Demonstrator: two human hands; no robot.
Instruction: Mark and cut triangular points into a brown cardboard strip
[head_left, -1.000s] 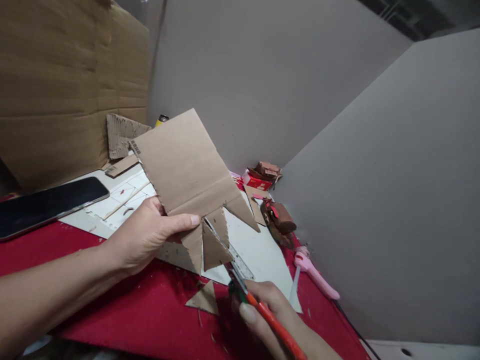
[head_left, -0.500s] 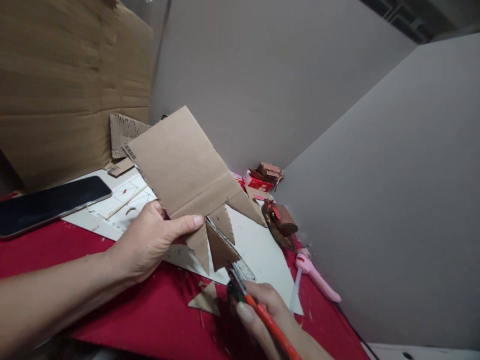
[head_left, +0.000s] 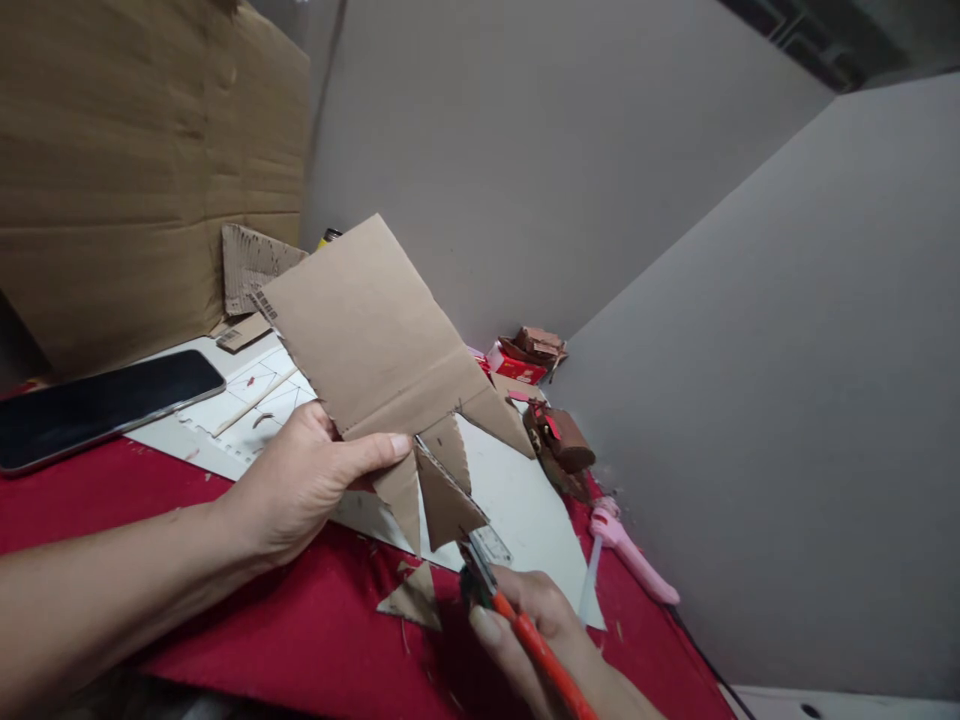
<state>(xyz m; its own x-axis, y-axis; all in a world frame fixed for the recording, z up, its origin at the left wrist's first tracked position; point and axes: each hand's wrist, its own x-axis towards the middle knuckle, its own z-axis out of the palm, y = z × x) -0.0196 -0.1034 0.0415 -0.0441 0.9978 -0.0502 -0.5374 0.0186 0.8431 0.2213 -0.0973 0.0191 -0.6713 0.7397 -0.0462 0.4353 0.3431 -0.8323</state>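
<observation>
My left hand (head_left: 307, 475) pinches a brown cardboard piece (head_left: 382, 320) near its lower edge, the thumb lying on top. Pointed flaps hang from that lower edge, and one of them, a bent flap (head_left: 448, 503), sticks out toward the lower right. My right hand (head_left: 532, 620) is wrapped round an orange-handled tool (head_left: 544, 655). The tool's metal end touches or lies very near the tip of the bent flap; whether it grips the flap cannot be made out. A loose cardboard triangle (head_left: 415, 596) lies on the red cloth below.
A phone (head_left: 112, 400) lies at the left, beside a sheet with drawn lines (head_left: 262, 385). Tall cardboard (head_left: 150, 180) stands behind. A pink glue gun (head_left: 634, 555), a brown object (head_left: 566, 440) and a red box (head_left: 517, 365) are at the right, by the grey wall.
The cardboard piece has shifted slightly to the right in my left hand's grip. The bent flap's tip and the metal end of the tool sit slightly lower and farther right.
</observation>
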